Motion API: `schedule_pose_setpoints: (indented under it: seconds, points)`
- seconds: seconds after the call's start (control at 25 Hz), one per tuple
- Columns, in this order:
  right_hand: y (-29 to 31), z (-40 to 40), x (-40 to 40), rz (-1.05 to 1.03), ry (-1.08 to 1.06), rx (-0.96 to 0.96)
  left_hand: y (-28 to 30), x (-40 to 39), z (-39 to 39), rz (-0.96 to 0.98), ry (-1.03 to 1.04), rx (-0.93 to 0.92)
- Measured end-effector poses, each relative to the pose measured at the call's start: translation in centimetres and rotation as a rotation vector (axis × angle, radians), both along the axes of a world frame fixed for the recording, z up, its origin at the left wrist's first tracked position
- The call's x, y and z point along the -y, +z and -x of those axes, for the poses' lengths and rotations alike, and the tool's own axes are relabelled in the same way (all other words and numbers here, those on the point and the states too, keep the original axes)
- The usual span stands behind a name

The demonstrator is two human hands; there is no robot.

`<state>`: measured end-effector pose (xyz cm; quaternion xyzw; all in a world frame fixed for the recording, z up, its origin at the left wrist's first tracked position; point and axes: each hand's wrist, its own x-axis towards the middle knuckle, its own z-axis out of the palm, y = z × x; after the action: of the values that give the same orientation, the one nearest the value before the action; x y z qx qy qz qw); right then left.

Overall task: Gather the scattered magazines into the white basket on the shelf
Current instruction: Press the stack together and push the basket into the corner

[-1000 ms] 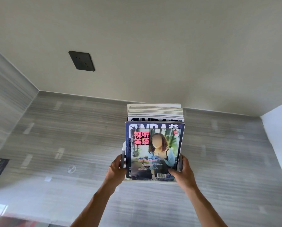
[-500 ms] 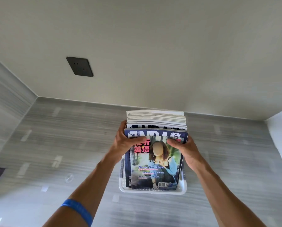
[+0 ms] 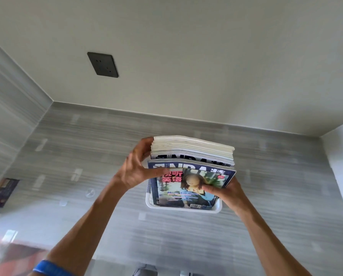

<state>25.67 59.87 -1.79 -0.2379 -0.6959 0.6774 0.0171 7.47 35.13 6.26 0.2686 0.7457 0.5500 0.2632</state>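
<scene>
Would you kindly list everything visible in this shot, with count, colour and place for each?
magazines: a stack, exact count unclear, white page edges with dark blue covers, standing in the basket
front magazine: one, blue-green cover with pink lettering, nearest the camera
white basket: one, white, on the shelf at centre
shelf: one, grey streaked surface, beneath the basket
wall plate: one, black, upper left on the beige wall
loose item: one, dark, far left edge, blurred
wristband: one, blue, on the left forearm
left hand: one, grips the stack's left side
right hand: one, grips the front magazine's right edge
</scene>
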Motion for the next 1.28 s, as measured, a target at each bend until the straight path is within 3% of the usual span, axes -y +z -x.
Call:
schedule_pose_setpoints:
  seconds: [0.2,0.32,0.44,0.52,0.64,0.72,0.84,1.0,1.28]
  points:
    - [0.2,-0.3,1.0,0.057,-0.017,0.008,6.0,-7.4,-0.1,0.479,-0.351,-0.886]
    - [0.9,-0.2,1.9,0.11,-0.12,-0.015,4.6,-11.1,-2.8,0.713,-0.44,-1.027]
    - [0.0,-2.6,4.1,0.042,-0.586,0.171,3.0,-10.5,-3.2,0.653,-0.331,-1.049]
    - [-1.9,-6.0,7.0,0.211,-0.794,0.358,2.4,-10.3,-3.6,0.583,-0.289,-1.066]
    - [-3.5,-6.8,10.5,0.952,-0.666,0.54,2.2,-10.8,-3.9,0.62,-0.285,-1.059]
    - [-4.1,-4.9,10.9,1.083,-0.574,0.525,2.5,-11.0,-3.7,0.678,-0.32,-1.014]
    - [-4.6,-1.3,11.5,1.082,-0.637,0.495,3.0,-11.0,-2.8,0.76,-0.374,-1.006]
    - [-5.7,0.4,12.9,0.94,-0.797,0.532,2.5,-10.7,-1.9,0.722,-0.358,-1.005]
    - [-5.1,0.1,13.0,0.709,-0.714,0.566,2.0,-10.6,-1.6,0.691,-0.29,-0.924]
